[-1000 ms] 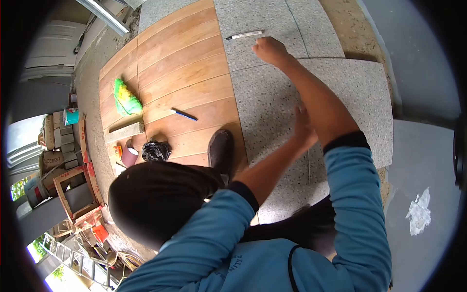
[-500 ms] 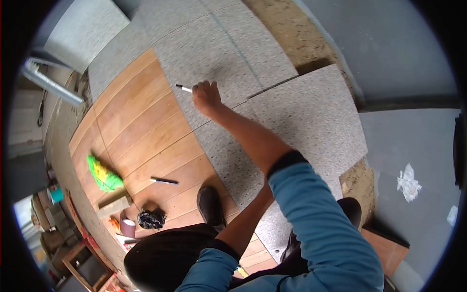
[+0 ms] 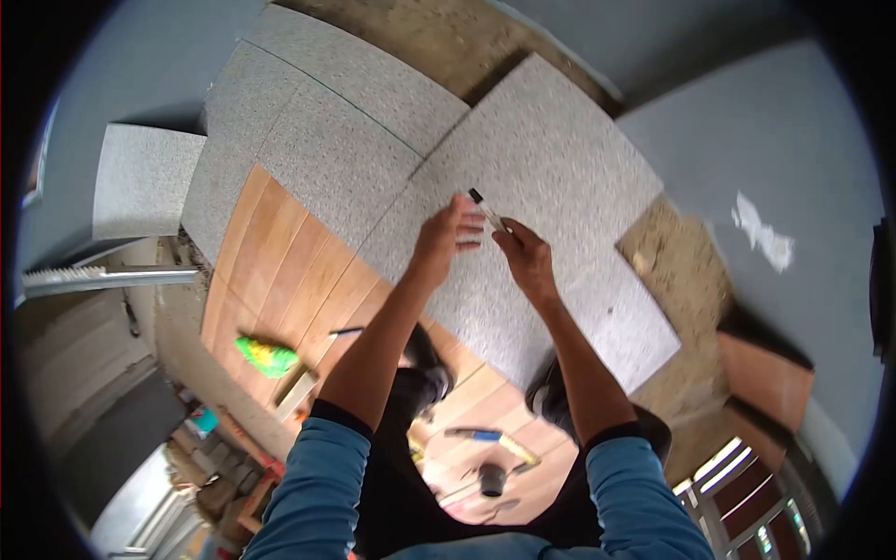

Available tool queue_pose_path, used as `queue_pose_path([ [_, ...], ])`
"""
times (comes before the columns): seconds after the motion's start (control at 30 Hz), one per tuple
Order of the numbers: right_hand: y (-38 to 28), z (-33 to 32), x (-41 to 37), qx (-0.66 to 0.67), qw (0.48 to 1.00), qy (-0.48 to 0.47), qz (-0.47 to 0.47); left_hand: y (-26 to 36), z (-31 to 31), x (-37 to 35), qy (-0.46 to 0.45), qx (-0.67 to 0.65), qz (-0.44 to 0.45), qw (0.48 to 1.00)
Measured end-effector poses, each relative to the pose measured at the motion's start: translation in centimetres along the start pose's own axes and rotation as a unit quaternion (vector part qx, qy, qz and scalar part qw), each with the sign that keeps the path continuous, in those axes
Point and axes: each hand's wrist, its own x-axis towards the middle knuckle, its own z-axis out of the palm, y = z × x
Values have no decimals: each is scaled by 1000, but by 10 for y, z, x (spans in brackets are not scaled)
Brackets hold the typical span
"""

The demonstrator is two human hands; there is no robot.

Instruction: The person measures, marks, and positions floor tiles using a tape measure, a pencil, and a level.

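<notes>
My right hand (image 3: 529, 263) is closed around a slim white marker (image 3: 487, 211) with a black end, which points up and left. Beside the marker, my left hand (image 3: 448, 241) has its fingers spread, fingertips close to the marker's shaft. Both hands are over a large grey speckled tile (image 3: 560, 177). A thin green line (image 3: 359, 105) runs along the tiles further ahead. Wood-look tiles (image 3: 299, 245) lie to the left, bordering the grey ones.
A green and yellow packet (image 3: 267, 357) and a wooden block (image 3: 297, 392) lie on the left. Near my feet are a blue-and-yellow handled tool (image 3: 495, 437) and a dark cup-like piece (image 3: 492, 480). Bare sand (image 3: 677, 266) shows at the right, beside a grey wall (image 3: 765, 159).
My right hand has drawn back with the marker from the far grey tiles. My left hand has come out from under the right arm up to the marker. The view has turned.
</notes>
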Motion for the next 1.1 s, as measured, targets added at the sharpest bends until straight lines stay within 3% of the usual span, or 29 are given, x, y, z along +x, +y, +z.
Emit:
queue_pose_path([
  [0.1,-12,-36,-21,46,998,-36,17,11,28,-35,7,72,-7,997],
  [0.2,-28,-80,-46,41,992,-115,31,9,33,-65,-4,100,-78,992],
  [0.3,-57,-125,-57,72,975,-196,76,17,37,-82,-137,96,-146,975],
  [0.33,-65,-137,-59,131,952,-203,188,17,36,-83,-190,104,-163,963],
  [0.47,-29,-136,-61,379,911,-118,108,17,52,-59,-325,155,-154,920],
  [0.53,-18,-116,-53,392,916,-46,72,17,61,-42,-358,239,-152,890],
  [0.6,-13,-107,-42,309,948,-14,68,20,69,-26,-398,298,-152,854],
  [0.67,2,-101,-31,333,941,-11,60,18,67,-4,-451,296,-162,826],
  [0.73,12,-99,-24,311,948,5,60,7,57,14,-474,373,-105,791],
  [0.87,32,-71,-23,233,964,128,-4,-17,44,70,-497,463,51,732],
  [0.9,46,-72,-18,284,950,124,31,-20,43,71,-495,477,77,723],
  [1.03,74,-46,-19,328,921,211,8,-26,36,88,-496,549,176,649],
  [1.1,77,-36,-22,342,910,235,6,-26,32,83,-488,551,212,643],
])
